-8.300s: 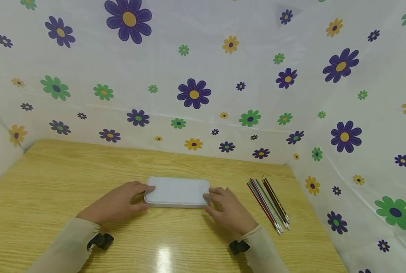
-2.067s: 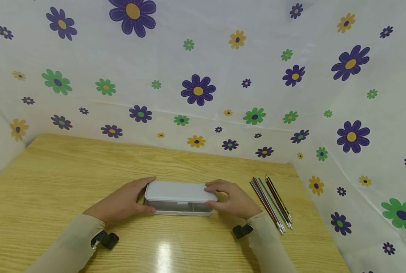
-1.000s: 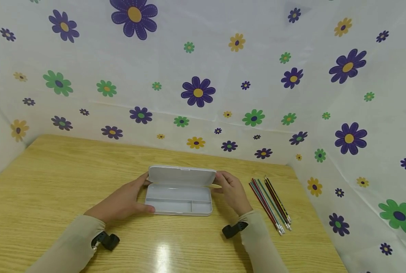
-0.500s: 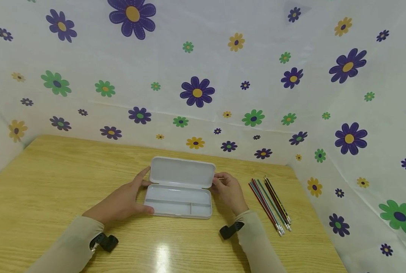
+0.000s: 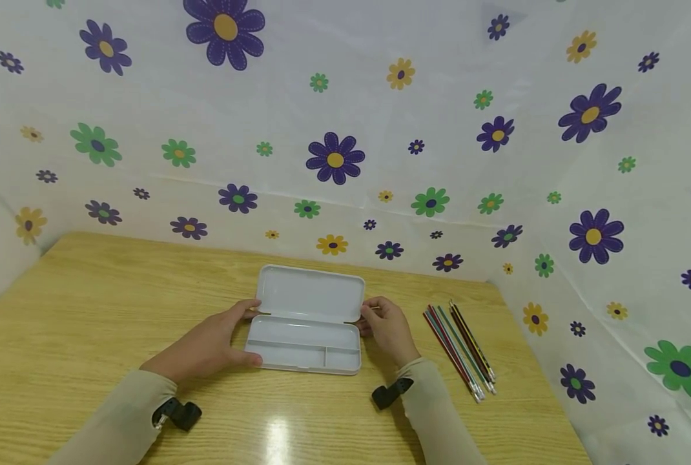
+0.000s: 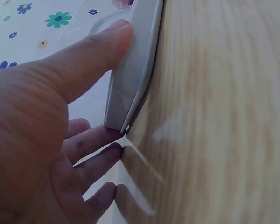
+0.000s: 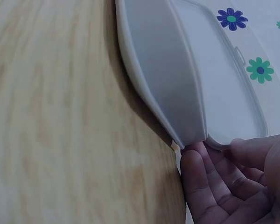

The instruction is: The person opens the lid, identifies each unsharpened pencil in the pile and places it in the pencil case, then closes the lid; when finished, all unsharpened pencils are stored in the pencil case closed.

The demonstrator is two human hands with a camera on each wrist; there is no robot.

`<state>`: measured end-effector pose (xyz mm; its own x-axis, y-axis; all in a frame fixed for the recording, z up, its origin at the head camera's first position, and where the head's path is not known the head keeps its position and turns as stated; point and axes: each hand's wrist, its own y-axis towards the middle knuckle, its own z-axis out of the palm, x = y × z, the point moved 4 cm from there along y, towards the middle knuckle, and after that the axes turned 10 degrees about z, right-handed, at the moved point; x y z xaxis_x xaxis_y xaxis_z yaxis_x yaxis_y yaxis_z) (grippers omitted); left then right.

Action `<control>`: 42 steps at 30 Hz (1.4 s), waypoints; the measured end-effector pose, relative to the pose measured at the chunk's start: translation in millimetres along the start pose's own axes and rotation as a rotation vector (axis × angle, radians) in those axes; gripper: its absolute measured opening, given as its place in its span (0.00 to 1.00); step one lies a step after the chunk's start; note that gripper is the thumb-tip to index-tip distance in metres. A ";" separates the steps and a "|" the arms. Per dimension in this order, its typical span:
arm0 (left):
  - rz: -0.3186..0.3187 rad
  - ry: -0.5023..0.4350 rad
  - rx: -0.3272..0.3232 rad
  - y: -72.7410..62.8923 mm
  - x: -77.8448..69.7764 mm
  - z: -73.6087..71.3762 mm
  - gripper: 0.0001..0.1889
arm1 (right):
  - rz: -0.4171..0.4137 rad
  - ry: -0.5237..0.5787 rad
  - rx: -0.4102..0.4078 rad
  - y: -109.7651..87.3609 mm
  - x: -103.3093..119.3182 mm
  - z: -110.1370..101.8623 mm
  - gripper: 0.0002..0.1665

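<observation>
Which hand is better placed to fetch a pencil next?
Likely the right hand: it sits between the case and the pencils, while the left hand is at the case's opposite end.

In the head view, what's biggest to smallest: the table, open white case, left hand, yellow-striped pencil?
1. Table, by far
2. Open white case
3. Left hand
4. Yellow-striped pencil, thin and shorter
</observation>
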<state>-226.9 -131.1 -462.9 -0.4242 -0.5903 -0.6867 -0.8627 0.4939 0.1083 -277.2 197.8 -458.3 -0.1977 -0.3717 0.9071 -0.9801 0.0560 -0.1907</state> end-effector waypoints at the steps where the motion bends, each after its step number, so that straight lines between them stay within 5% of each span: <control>1: -0.001 0.003 0.002 -0.3 -0.1 -0.2 0.58 | 0.000 0.009 -0.002 -0.3 0.0 0.3 0.10; 11: -0.002 -0.007 -0.016 0.8 2.2 0.9 0.61 | -0.118 -0.084 -0.025 -5.9 5.1 -7.2 0.19; 19: -0.022 -0.051 -0.022 0.1 5.9 1.1 0.61 | -0.136 -0.346 -0.086 -16.8 3.0 -24.8 0.16; 27: 0.000 -0.045 -0.026 0.4 2.8 0.1 0.60 | -0.203 -0.617 -0.091 -43.9 -15.6 -80.4 0.20; 34: -0.010 -0.048 -0.024 0.3 5.4 1.5 0.59 | -0.116 -0.804 -0.066 -62.7 -33.9 -130.0 0.14; 42: -0.024 -0.054 -0.023 0.1 7.6 2.6 0.60 | -0.089 -0.851 -0.104 -70.3 -43.6 -157.1 0.10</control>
<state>-229.5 -133.9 -469.9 -0.3888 -0.5663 -0.7267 -0.8787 0.4651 0.1077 -202.8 355.6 -425.5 -0.0785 -0.9445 0.3191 -0.9963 0.0628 -0.0593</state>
